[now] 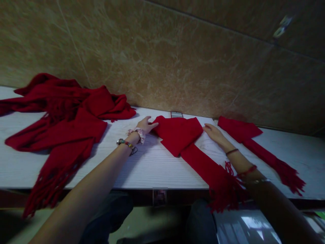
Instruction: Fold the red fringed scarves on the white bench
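A folded red scarf (175, 134) lies in front of me on the white wood-grain surface, its fringed tail slanting down to the right and hanging past the front edge. My left hand (146, 125) rests at the scarf's left corner, thumb on the cloth and index finger held apart from it. On the opposite side, my right hand (214, 133) reaches to the right corner with its fingers stretched out; the fingertips are at the cloth's edge. Further right lies a second folded red scarf (237, 128) with its fringe spread out.
A loose heap of red scarves (73, 115) covers the left side, some fringe drooping over the front edge. Behind the scarf, a small flat rectangular object (177, 114) sits against the brown marbled wall (162, 57). The white tabletop (142, 169) ends just before my knees.
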A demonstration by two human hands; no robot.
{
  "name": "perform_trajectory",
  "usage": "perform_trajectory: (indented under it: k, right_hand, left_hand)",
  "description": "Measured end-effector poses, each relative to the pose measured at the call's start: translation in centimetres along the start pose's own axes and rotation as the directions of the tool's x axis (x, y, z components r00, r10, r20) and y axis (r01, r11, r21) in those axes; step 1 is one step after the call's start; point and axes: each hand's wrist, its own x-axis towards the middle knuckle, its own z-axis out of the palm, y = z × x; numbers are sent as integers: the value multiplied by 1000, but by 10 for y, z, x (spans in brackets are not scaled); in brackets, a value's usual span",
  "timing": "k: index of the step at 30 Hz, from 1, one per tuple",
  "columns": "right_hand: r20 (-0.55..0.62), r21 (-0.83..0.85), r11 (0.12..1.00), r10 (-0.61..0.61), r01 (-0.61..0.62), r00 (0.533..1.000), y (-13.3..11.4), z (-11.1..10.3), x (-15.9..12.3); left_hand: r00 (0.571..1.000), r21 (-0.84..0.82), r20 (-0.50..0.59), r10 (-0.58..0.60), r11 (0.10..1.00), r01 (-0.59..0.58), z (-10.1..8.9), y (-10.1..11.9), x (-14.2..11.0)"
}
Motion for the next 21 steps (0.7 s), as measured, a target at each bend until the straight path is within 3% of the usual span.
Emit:
perform_trajectory:
  k: [2, 5, 8, 13, 18, 21]
  right_hand:
    - [23, 104, 990, 95, -97, 995, 0, 8, 28]
    - [142, 201, 971, 100, -127, 985, 2, 20, 51]
    - [252, 291, 941, 102, -176, 962, 2, 25, 59]
    - [307, 407, 891, 72, -199, 949, 3, 22, 64]
    - [359, 496, 841, 27, -215, 933, 6, 27, 64]
    - [363, 517, 831, 3, -204, 932, 7, 30, 64]
  left_hand:
    - [1000, -44, 6, 11, 999, -11, 0, -1, 1]
    - [995, -266, 103, 7, 964, 21, -1, 0, 1]
    - [967, -506, 253, -21, 849, 151, -7, 3, -2]
    - [914, -637, 405, -9, 714, 289, -20, 12, -10]
    - [902, -608, 431, -20, 732, 308, -17, 14, -11]
    - [941, -545, 308, -140, 785, 295, -11, 15, -10]
